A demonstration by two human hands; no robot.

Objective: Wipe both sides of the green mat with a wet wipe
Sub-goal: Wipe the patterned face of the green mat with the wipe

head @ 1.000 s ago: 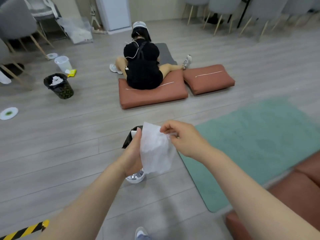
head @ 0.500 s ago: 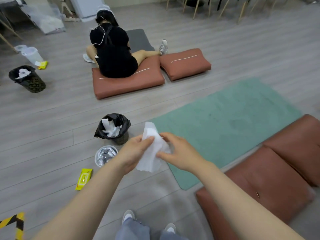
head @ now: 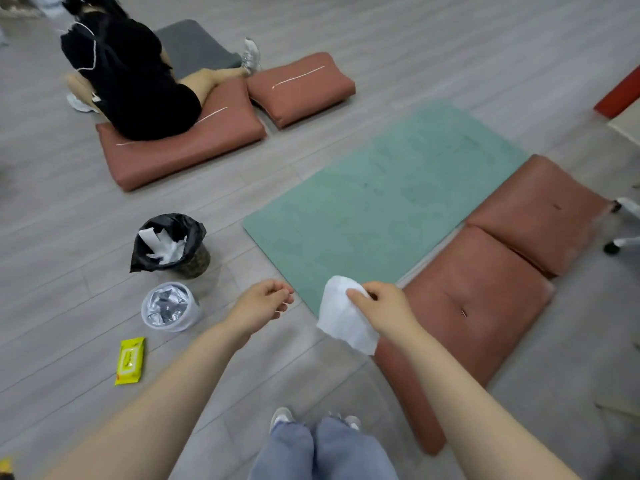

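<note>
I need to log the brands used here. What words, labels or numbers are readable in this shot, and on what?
None can be read.
yellow wet-wipe pack: red print on its label, too blurred to read.
green mat, wet wipe, black-lined bin: no text visible.

Matt green mat point(head: 388, 199), smooth wood-look floor point(head: 450, 46), soft white wipe point(head: 343, 317), leathery cushions point(head: 485, 299).

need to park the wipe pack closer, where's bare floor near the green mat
Bare floor lies between the green mat and the black-lined bin, and beyond the mat's far edge toward the two far cushions. The strip by the clear tub and yellow wipe pack is crowded. Cushions border the mat's right edge.
</note>
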